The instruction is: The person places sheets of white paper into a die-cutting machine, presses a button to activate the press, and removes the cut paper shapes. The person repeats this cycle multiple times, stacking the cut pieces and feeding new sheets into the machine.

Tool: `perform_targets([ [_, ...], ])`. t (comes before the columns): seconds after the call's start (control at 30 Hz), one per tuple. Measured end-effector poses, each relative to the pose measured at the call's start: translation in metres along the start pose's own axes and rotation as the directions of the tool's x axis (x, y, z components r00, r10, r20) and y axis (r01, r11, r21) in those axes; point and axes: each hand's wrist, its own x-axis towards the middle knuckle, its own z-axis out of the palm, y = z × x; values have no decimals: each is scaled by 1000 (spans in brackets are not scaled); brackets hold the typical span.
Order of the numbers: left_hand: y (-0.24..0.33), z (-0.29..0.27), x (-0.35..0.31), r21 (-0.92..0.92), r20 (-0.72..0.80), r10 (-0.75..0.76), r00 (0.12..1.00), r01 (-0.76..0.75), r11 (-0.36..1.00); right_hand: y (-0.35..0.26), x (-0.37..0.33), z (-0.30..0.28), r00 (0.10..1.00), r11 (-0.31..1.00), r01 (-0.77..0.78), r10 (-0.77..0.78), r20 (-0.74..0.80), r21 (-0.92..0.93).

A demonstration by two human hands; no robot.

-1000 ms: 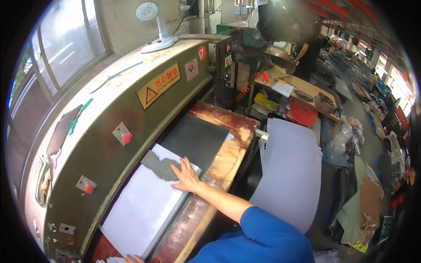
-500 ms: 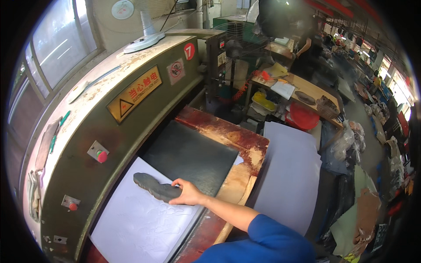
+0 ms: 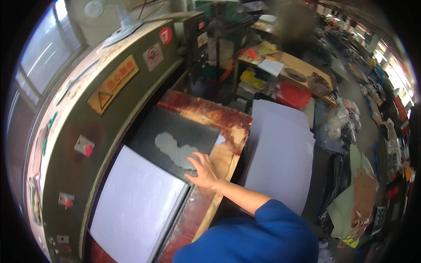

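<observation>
Sign (image 3: 113, 84), yellow, lettered; hand (image 3: 203, 172) at grey piece (image 3: 172, 149).

a blue short-sleeved top (image 3: 250, 239) is worn, the right hand (image 3: 203, 171) bare.

Just beyond the right hand (image 3: 204, 170), the grey piece (image 3: 169, 144) looked matt; the black board (image 3: 193, 128) under it was smooth, dull-sheened. Left of the hand: white sheet (image 3: 136, 201), smooth, faintly creased. Ahead, the wooden bed (image 3: 237, 136) showed scuffed red paint, bare patches. Far left, green beam (image 3: 112, 133), seemingly painted metal. To the hand's right, pale stacked sheets (image 3: 280, 158) looked smooth, matt. Behind it, sleeve (image 3: 283, 219): blue cloth.
</observation>
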Motion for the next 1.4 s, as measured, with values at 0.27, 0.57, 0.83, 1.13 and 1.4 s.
perform_targets([
  [0.27,-9,-12,1,3,42,8,999,-8,1000,-60,-87,38,354,-139,-868,498,792,476],
  [0.57,-23,-35,-4,43,79,6,997,-9,999,-71,-101,26,124,-523,-719,553,824,459],
  [0.83,253,-44,-21,-531,348,580,737,-355,770,-75,-102,43,438,-538,-552,462,771,637],
  [1.13,418,18,-83,-805,147,919,366,-495,326,-51,-86,52,653,140,-624,634,414,769],
  [1.4,414,51,-84,-812,160,926,342,-487,320,-51,-75,54,613,-32,-676,530,585,737],
])
